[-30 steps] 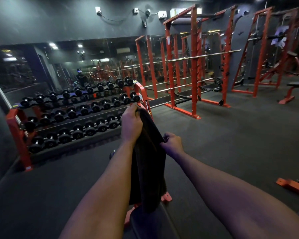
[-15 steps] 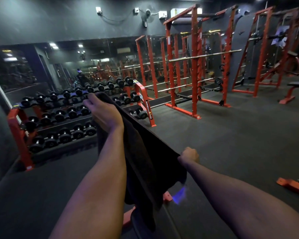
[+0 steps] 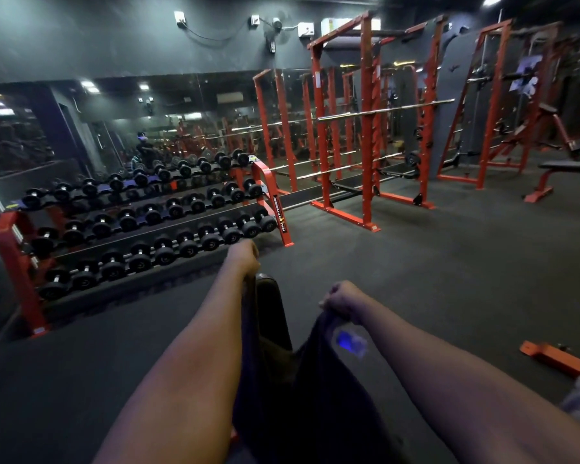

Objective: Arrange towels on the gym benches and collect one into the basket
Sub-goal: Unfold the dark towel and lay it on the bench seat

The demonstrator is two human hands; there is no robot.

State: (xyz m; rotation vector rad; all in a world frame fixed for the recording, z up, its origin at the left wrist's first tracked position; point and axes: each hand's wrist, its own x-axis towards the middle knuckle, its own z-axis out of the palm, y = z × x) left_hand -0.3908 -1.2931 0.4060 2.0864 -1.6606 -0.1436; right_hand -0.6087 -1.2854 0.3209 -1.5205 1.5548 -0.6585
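A dark towel [image 3: 308, 390] hangs spread between my two hands, low in the middle of the view. My left hand [image 3: 245, 257] grips its far corner beside the end of a black padded bench [image 3: 270, 309]. My right hand [image 3: 340, 299] is shut on the towel's near right corner, held just right of the bench. The towel drapes down over the bench pad below my forearms and hides most of it. No basket is in view.
A red dumbbell rack [image 3: 141, 222] stands at the left against a mirrored wall. Red power racks [image 3: 369, 128] line the back. Another bench [image 3: 566, 167] is at the far right. An orange bench foot [image 3: 553, 358] lies on the dark rubber floor at the right.
My left hand has come down and to the right from in front of the dumbbell rack to the bench's end. The right hand stayed low. The towel has dropped onto the bench.
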